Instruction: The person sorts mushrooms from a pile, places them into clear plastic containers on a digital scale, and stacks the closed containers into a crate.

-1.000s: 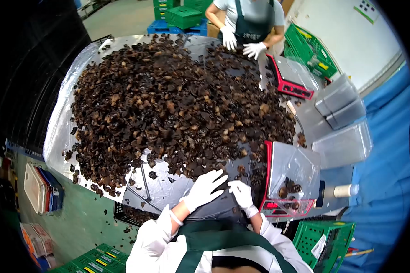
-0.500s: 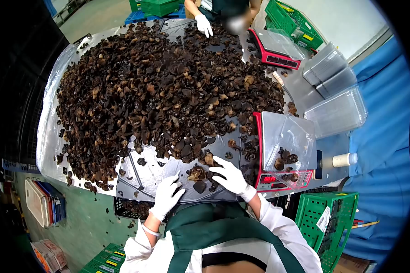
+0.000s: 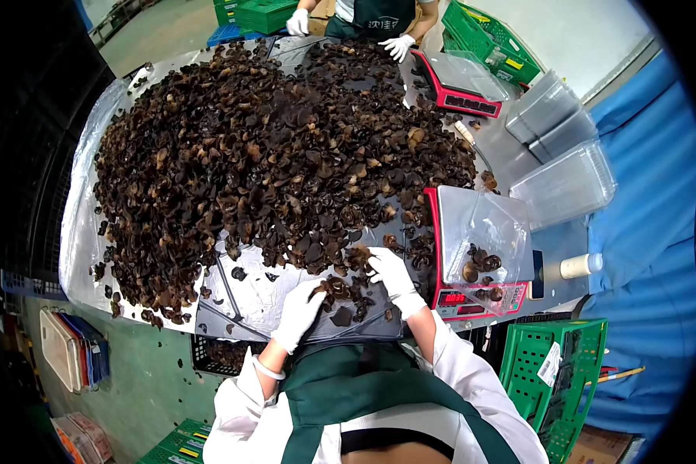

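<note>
Dark brown wood ear mushrooms (image 3: 232,155) cover most of the table in a broad heap. A small loose group of wood ear mushrooms (image 3: 346,292) lies in front of me, between my gloved hands. My left hand (image 3: 300,313) is at the left side of this group, its fingertips closed on a brown wood ear mushroom (image 3: 322,294). At the heap's near edge is my right hand (image 3: 393,274), its fingers apart and touching the mushrooms there. A clear plastic tray (image 3: 483,267) with a few mushrooms in it rests on the near red scale (image 3: 433,232).
Across the table stands a co-worker with gloved hands (image 3: 397,46) beside a second red scale (image 3: 468,97). Stacked clear trays (image 3: 553,116), a phone (image 3: 537,274) and a white bottle (image 3: 581,266) sit at right. Green crates (image 3: 530,356) flank the table.
My left hand has moved up and right onto the small group of mushrooms. My right hand has shifted slightly up and right. The co-worker has straightened, with both hands now showing.
</note>
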Tool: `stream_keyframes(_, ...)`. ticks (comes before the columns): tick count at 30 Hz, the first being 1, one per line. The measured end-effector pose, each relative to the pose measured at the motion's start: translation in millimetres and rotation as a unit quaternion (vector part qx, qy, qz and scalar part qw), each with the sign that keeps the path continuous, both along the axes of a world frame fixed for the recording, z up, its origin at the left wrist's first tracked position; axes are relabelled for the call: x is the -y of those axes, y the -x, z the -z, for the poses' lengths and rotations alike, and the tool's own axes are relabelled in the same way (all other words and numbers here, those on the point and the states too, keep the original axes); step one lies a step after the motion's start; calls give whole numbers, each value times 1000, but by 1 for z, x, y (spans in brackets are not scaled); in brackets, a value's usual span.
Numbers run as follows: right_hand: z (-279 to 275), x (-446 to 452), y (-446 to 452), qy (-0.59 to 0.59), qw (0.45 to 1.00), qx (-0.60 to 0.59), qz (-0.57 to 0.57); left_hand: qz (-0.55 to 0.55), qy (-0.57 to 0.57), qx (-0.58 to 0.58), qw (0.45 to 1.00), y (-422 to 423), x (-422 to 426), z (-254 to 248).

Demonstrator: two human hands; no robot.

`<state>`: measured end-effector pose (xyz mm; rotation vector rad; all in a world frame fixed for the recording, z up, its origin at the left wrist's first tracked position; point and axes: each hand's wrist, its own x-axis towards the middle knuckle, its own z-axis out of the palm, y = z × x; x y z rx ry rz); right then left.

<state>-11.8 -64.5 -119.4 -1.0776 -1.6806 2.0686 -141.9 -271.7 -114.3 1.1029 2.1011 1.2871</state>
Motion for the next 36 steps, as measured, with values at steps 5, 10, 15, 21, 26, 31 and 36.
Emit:
stream_keyframes(5, 1, 2, -13, 243, 963, -112, 7, -14, 54, 176, 983, 11, 14, -10)
stream_keyframes(10, -22, 5, -21, 345, 911, -226, 0, -61, -65, 547, 832, 12, 17, 3)
stream_keyframes(15, -147, -13, -73, -296, 950, -71, 68, -44, -137, 608, 781, 12, 21, -13)
stream_keyframes(21, -161, -54, -142, -540, 799, 193, 183, -24, -153, 638, 754, 12, 23, 4)
stream_keyframes(26, -181, -33, -133, -515, 792, 243, 219, -65, -158, 641, 748, 8, 20, -1)
stream_keyframes(31, -136, 8, -61, -401, 910, 88, -63, -108, -57, 487, 865, 11, 17, -3)
stream_keyframes(36, -46, 34, -17, -497, 849, 73, -164, -61, -49, 404, 911, 20, 31, -20)
